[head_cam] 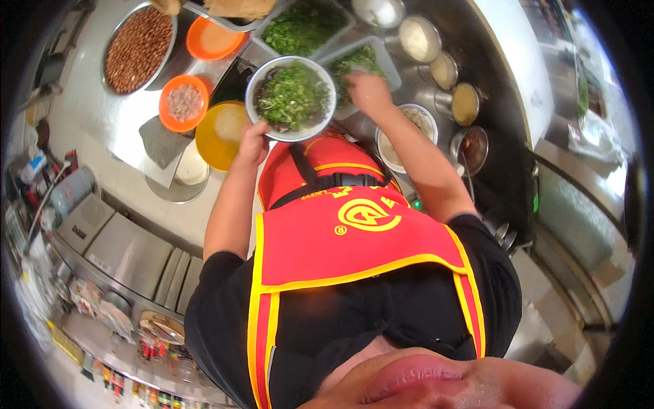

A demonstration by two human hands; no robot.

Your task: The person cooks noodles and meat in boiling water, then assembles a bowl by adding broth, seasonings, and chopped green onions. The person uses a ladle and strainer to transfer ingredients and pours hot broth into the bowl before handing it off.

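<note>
My left hand [254,144] grips the near left rim of a white bowl [249,99], its thumb over the edge. Chopped green herbs or scallions [296,92] are heaped in that bowl over something dark. To its right, my right hand [369,93] reaches into a translucent plastic tub [393,69] of cut leafy herbs [357,59]. Its fingertips are blurred and partly hidden among the leaves, so their grip is unclear. Under my right forearm, a second white bowl [433,120] with pale contents stands on the counter. A larger tub of chopped greens [301,25] is farther back.
At the left stand a steel bowl of peanuts [139,48], an orange bowl of pale shreds [184,103], another orange bowl [214,38] and a yellow bowl [207,148]. Several small metal bowls of seasonings [465,104] line the right side. A dark red sauce bowl [472,148] is nearest.
</note>
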